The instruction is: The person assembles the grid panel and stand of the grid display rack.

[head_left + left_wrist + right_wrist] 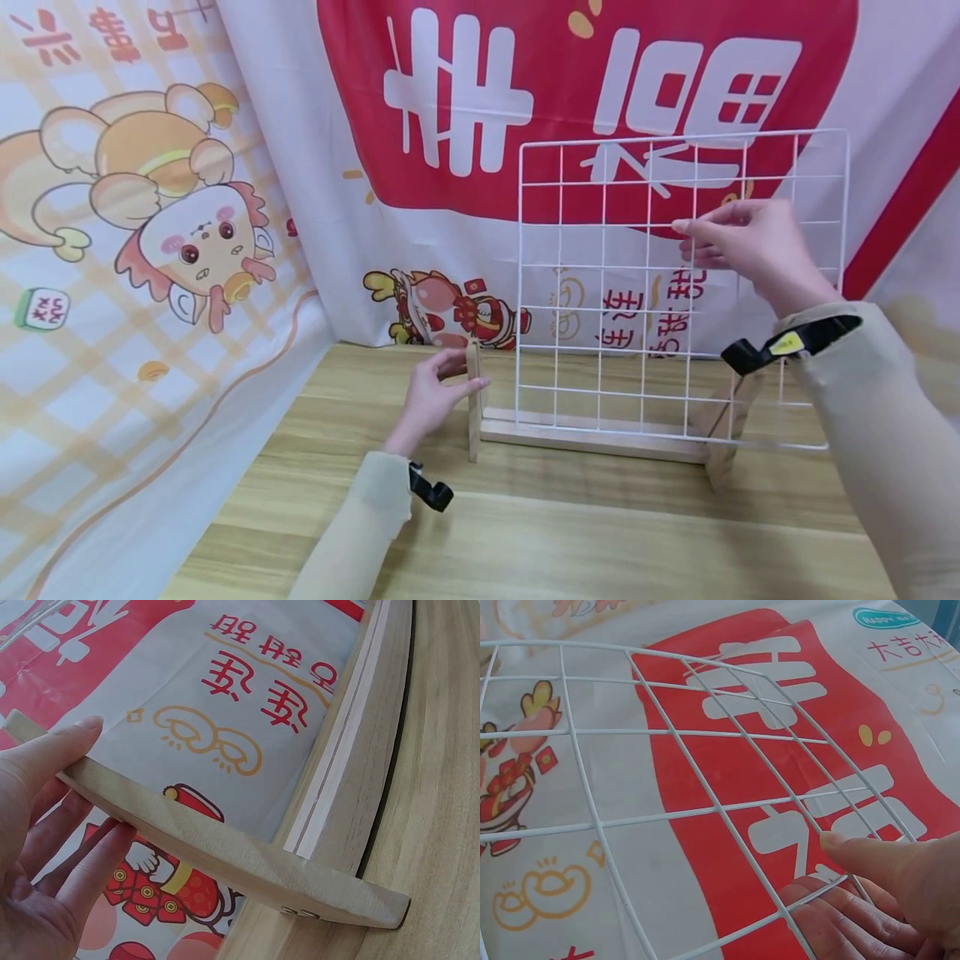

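A wooden stand has a narrow left end piece [473, 404], a grooved base bar [592, 440] and a right end piece [722, 462]. My left hand [433, 390] holds the left end piece near its top, thumb on one side and fingers on the other; the left wrist view shows this grip close up. A white wire grid panel [647, 267] stands upright over the stand in the head view, its lower edge overlapping the base bar. My right hand [757, 246] grips the panel's wires right of its middle, the thumb [840, 847] on the near side.
The wood-grain table [525, 542] carries the stand. Behind it hangs a white cloth with a red printed panel [555, 196] and cartoon figures. A checked cloth [67, 400] drapes along the left side. Black straps with small cameras [787, 343] sit on both wrists.
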